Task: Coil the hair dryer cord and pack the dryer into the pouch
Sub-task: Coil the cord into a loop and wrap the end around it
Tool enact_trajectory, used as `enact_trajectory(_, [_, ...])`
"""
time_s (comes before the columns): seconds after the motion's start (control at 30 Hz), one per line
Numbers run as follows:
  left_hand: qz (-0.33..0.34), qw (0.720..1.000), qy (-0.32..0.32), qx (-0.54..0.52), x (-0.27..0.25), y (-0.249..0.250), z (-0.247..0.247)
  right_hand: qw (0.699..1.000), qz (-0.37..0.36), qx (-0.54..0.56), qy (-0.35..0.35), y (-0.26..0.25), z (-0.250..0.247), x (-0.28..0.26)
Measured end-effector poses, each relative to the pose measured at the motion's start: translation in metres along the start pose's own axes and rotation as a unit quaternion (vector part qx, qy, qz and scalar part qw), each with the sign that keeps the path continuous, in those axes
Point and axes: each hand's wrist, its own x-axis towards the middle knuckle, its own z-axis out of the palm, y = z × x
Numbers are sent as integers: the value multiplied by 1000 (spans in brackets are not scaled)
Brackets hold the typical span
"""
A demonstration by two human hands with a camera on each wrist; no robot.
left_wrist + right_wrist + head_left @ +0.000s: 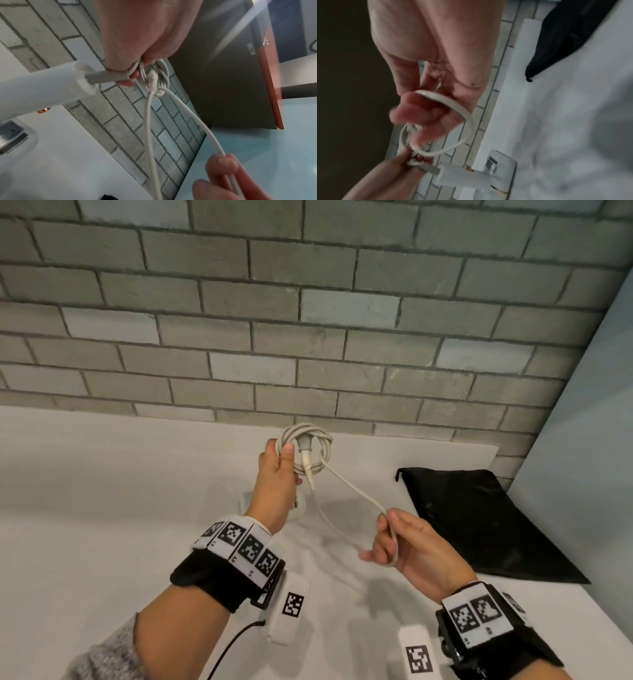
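Left hand (277,470) was up, fingers curled round the coiled cord (310,448); the white hair dryer (39,86) hung below it, mostly hidden in the head view. Right hand (407,546) pinched a loose loop. Black pouch (479,518) lay flat by the counter's (102,491) right edge.
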Motion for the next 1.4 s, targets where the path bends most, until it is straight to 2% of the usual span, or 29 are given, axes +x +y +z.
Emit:
enact_trajectory(0.17, [-5,1000,2,-14,1,9,-5,984,102,-114,-91,1,8,-6])
enact_trajectory(0.27, [-23,999,-4,-35,1,12,-7,961,123,-214,-122,-1,12,-9])
enact_trajectory(0.37, [-44,997,-14,-64,-1,9,-5,944,112,-294,-97,-4,16,-6])
enact_trajectory(0.5, [-59,993,-28,-93,-2,7,-1,962,63,-251,-85,1,30,2])
enact_trajectory(0.6, [-78,987,-37,-133,-4,11,-2,959,32,-273,-68,8,39,8])
enact_trajectory(0.73, [-98,974,-101,-179,-12,17,-1,926,14,-372,-68,16,46,23])
enact_trajectory(0.83, [-106,965,-161,-177,-18,22,-1,898,-11,-439,3,13,42,42])
enact_trajectory(0.93, [-94,966,-201,-134,-19,24,-5,879,-26,-475,18,4,37,53])
enact_trajectory(1.03, [-74,968,-229,-78,-18,25,-11,893,-40,-448,17,-12,34,54])
enact_trajectory(1.17, [-94,959,-262,-50,-23,23,-9,921,-77,-380,36,-26,32,54])
enact_trajectory(1.27, [-102,959,-265,-13,-29,17,-1,940,-123,-318,-2,-30,38,51])
enact_trajectory(1.33, [-90,959,-269,1,-33,16,3,957,-114,-267,-17,-30,38,52])
enact_trajectory(1.4, [-73,960,-270,-1,-36,18,3,975,-67,-212,4,-27,34,54])
